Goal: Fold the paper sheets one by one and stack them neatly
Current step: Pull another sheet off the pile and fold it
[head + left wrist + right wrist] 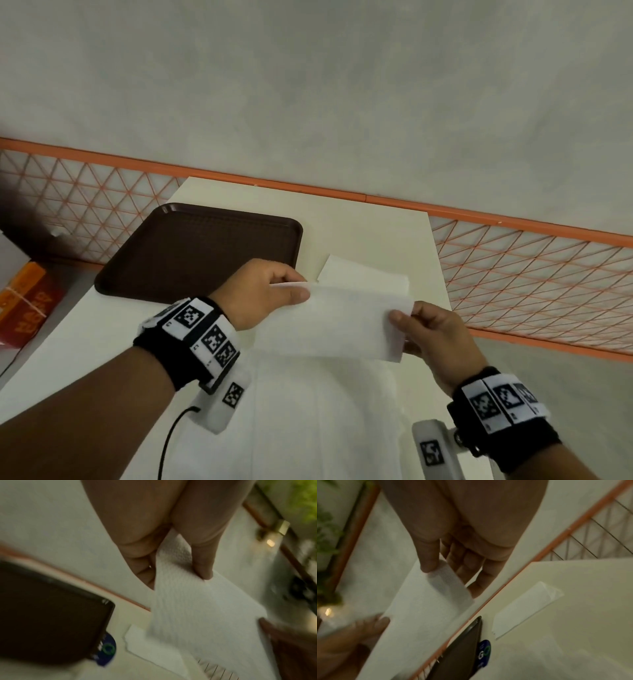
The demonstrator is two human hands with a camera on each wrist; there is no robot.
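A white textured paper sheet point(335, 322), folded over, hangs in the air above the cream table point(376, 233). My left hand point(270, 294) pinches its left end between thumb and fingers; the same pinch shows in the left wrist view on the sheet point(197, 608). My right hand point(424, 329) pinches the sheet's right end, thumb on top, as the right wrist view shows on the sheet point(423, 608). A folded white sheet point(363, 274) lies flat on the table just beyond the held one, also seen as the folded sheet point(525, 609). More white sheets point(325, 421) lie under my hands.
A dark brown tray point(191, 250) sits on the table's left part, with a blue round sticker point(107, 650) beside its corner. An orange mesh railing point(531, 274) runs behind and to the right of the table. A red and orange box point(24, 305) stands far left.
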